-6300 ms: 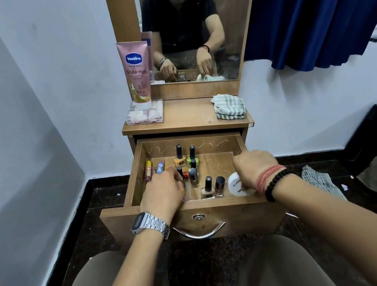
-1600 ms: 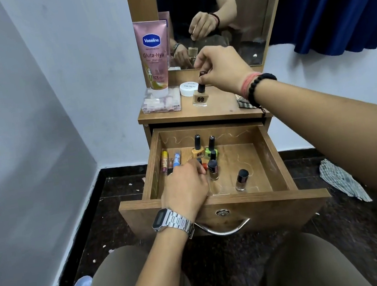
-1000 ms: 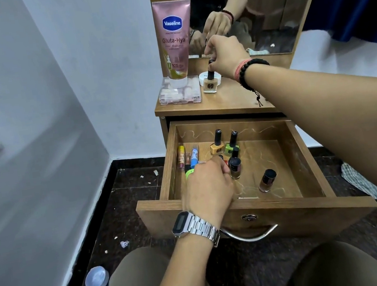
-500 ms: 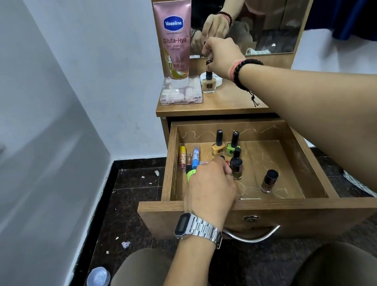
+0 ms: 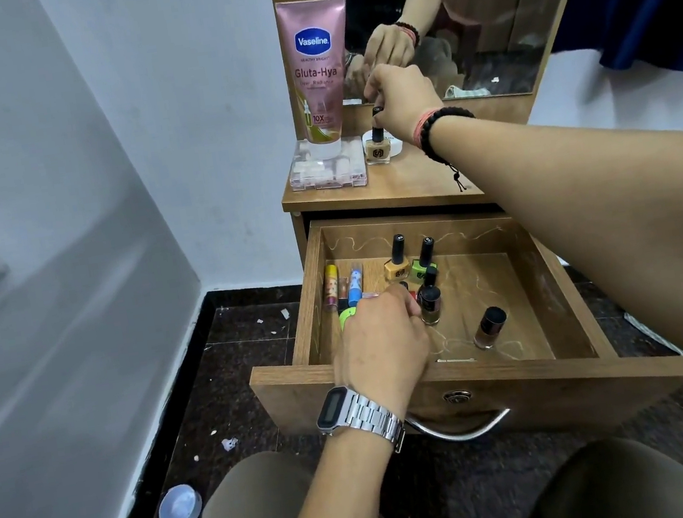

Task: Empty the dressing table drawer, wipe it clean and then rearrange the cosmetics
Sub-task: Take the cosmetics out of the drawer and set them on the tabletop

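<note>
Right hand [image 5: 401,103] is pinching the beige polish bottle [image 5: 377,146] by its cap on the surface [image 5: 404,186]: release only once it stands upright. Left hand [image 5: 380,343] is curling over cosmetics in the drawer [image 5: 470,376]; grip unclear.

We record a wooden desk [image 5: 408,188] set against the wall below a mirror. On its top we find a clear plastic box [image 5: 329,168] at the left edge, a pink Vaseline tube [image 5: 317,71] standing upright on that box, a beige nail polish bottle [image 5: 378,146] just beside the box, and a white round jar [image 5: 396,145] directly behind the bottle. The dark floor [image 5: 238,383] carries a clear plastic cup [image 5: 179,506] and scattered white scraps.
</note>
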A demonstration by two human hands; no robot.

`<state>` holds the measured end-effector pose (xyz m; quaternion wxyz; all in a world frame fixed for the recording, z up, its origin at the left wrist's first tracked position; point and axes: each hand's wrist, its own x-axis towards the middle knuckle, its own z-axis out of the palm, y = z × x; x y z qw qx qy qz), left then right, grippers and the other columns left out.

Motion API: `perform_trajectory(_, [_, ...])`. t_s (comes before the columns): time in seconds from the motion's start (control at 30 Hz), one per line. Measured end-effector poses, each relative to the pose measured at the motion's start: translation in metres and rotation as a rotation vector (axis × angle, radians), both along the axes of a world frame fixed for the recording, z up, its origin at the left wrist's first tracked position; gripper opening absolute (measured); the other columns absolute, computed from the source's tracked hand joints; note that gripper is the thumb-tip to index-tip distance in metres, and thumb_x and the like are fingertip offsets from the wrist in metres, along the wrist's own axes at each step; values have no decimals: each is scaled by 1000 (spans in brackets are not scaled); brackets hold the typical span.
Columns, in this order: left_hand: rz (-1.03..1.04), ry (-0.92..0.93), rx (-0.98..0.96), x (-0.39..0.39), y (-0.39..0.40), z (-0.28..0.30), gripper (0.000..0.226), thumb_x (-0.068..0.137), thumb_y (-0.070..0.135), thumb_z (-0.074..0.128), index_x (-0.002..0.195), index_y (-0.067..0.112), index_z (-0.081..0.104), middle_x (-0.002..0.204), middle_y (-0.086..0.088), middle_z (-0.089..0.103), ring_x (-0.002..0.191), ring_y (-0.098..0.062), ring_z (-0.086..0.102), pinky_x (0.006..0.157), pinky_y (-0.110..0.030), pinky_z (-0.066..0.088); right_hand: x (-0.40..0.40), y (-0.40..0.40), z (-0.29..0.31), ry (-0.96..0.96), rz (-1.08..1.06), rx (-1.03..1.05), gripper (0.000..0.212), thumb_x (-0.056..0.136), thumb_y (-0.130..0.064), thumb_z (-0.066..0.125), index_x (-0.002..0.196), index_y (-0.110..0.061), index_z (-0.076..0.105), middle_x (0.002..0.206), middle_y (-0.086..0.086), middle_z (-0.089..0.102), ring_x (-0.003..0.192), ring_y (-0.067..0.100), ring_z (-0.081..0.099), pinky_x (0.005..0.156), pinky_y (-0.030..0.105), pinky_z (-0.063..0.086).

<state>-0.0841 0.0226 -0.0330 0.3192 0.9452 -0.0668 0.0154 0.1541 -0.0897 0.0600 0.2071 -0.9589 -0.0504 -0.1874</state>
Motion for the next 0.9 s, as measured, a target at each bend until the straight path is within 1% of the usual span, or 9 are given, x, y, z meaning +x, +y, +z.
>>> perform_trajectory(0.17, [-1,2,-14,1,0,-1,17,91,18,48,96,27,61,85,0,65,73,-19,63,65,-30,52,4,1,-1,-5,-6,-12,39,79,1,68,111,-18,59,110,10,63,100,28,60,88,36,51])
perform_trajectory(0.23, [5,3,-11,1,0,-2,18,90,17,47,95,27,61,86,0,66,75,-21,63,66,-30,51,4,0,0,-2,-4,-29,37,81,0,65,113,-18,57,113,11,62,104,30,59,88,34,50])
perform_trajectory(0.33, [12,2,0,1,1,-2,18,89,16,47,94,28,60,85,0,66,77,-23,64,67,-31,50,-1,-3,3,-44,2,-45,33,84,-6,60,114,-18,53,116,12,61,107,32,57,80,30,43])
perform_trajectory(0.4, [1,9,-3,2,1,-1,18,89,16,47,94,26,61,83,0,67,77,-24,65,69,-33,53,-12,-9,7,-114,17,-19,32,84,-9,62,113,-18,54,113,7,63,104,28,59,78,28,43])
perform_trajectory(0.53, [-3,15,10,2,0,1,21,89,15,44,95,24,62,87,-1,69,82,-25,65,75,-36,52,-54,-24,7,-161,111,90,30,81,-10,62,110,-17,61,105,-1,66,87,14,58,85,33,51])
perform_trajectory(0.63, [-13,-2,30,1,-1,2,21,90,17,43,97,22,62,87,-4,68,81,-28,64,76,-39,51,-101,-44,-10,-88,197,86,22,83,-8,65,104,-14,65,101,0,68,85,12,61,83,26,51])
perform_trajectory(0.73, [-11,-1,44,0,-1,2,21,90,17,43,98,21,62,86,-6,69,82,-29,64,76,-39,51,-149,-64,-35,91,247,65,16,85,-6,68,98,-16,67,95,-6,67,83,1,60,75,7,46])
perform_trajectory(0.8, [-7,-5,62,0,-2,1,21,90,18,44,99,21,62,86,-6,69,80,-29,64,74,-37,52,-172,-75,-50,196,245,46,18,85,-6,68,99,-18,68,94,-8,67,84,1,61,78,11,48])
perform_trajectory(0.9, [6,-34,84,0,-3,-1,19,90,17,47,96,23,64,86,-2,68,70,-24,60,66,-31,46,-190,-84,-70,242,225,66,20,84,-8,69,100,-20,68,96,-9,68,86,4,62,81,18,49])
